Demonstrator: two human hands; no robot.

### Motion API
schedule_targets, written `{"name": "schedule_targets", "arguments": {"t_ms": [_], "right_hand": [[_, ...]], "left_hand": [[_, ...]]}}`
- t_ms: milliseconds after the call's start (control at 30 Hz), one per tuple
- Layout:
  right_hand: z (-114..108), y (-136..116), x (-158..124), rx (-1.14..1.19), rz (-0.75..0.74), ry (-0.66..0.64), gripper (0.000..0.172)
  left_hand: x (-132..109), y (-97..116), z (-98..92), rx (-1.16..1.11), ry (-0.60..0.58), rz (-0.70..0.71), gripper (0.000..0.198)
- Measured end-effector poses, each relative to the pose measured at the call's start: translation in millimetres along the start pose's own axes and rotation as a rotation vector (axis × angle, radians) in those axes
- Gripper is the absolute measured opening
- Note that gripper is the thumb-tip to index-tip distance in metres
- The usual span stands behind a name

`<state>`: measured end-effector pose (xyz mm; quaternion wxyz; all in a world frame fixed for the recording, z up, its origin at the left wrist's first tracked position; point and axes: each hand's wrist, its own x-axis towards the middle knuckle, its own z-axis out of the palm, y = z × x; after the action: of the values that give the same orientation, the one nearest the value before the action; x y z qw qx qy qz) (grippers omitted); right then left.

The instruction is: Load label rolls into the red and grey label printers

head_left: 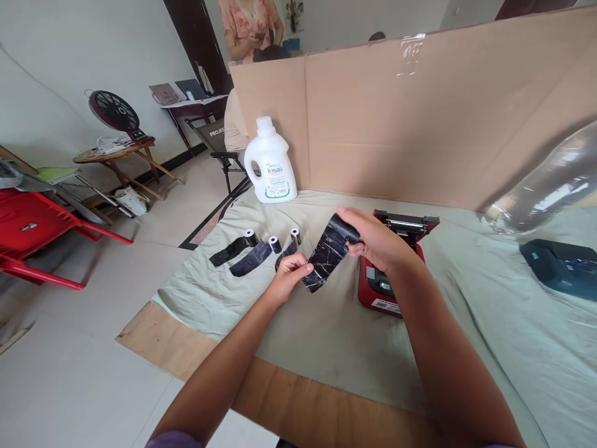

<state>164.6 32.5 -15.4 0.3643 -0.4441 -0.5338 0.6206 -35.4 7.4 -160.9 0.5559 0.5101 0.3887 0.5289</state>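
Note:
A roll of black paper with pale vein-like lines is stretched between my hands, partly unwound. My left hand pinches the loose lower end between thumb and fingers. At the upper end my right hand grips the rolled part. Just behind and beneath my right arm stands a red and black printer, its lid raised; the arm hides part of it. To the left of the held strip, several small rolls lie on the cloth, among them a black roll and a dark grey one, their strips partly unwound.
Behind the rolls stands a white detergent bottle against a cardboard panel. A pale green cloth covers the wooden board. On the right are a dark device and a clear plastic-wrapped object. A person is behind the panel.

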Motion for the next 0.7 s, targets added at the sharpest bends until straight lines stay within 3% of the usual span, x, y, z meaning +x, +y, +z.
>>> {"name": "schedule_targets", "arguments": {"t_ms": [133, 333, 567, 700], "right_hand": [[-4.0, -1.4, -3.1, -0.018, 0.011, -0.057, 0.038], [-3.3, -0.8, -1.9, -0.079, -0.049, -0.012, 0.034], [4.1, 2.3, -0.5, -0.364, -0.273, 0.088, 0.030], [6.8, 3.8, -0.2, -0.436, -0.300, 0.102, 0.032]], "left_hand": [[0.8, -1.3, -1.3, -0.024, 0.001, 0.022, 0.050], [0.8, -0.9, 0.9, 0.022, 0.021, 0.044, 0.051], [1.4, -1.9, 1.6, 0.083, 0.099, 0.091, 0.054], [2.4, 1.0, 3.4, 0.129, 0.077, 0.128, 0.054]]}}
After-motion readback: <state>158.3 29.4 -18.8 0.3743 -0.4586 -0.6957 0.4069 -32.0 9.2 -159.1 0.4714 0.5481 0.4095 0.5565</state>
